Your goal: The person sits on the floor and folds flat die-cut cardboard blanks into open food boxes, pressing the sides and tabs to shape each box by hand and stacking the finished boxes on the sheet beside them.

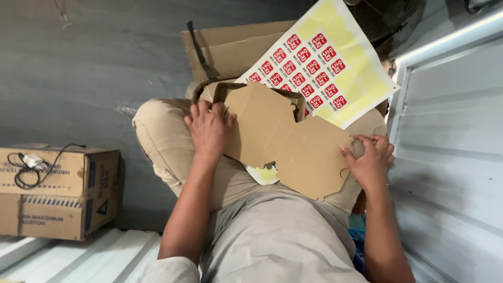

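- Cardboard blank (293,144): flat die-cut brown piece, two roughly octagonal panels joined at a fold, lying across the seated person's lap on beige trousers (157,133).
- Long axis runs from upper left to lower right in the head view; upper panel lies under the left hand (210,128), lower panel reaches to the right hand (371,160).
- Left hand: spread flat, palm down, pressing the left edge of the upper panel; fingers not curled round anything that I can see.
- Right hand: fingers bent at the right rim of the lower panel, thumb on its face, pinching the edge lightly. It has the only true hold on an edge.
- Surface: plain, unprinted kraft, small notches and tabs along the edges, no visible tears.
- Sticker sheet (327,63): yellow backing with rows of red square labels, lying partly beneath the blank, beyond the knees.
- Open carton (230,50) sits behind the sheet; a printed box (57,191) stands on the floor, well apart to the left.
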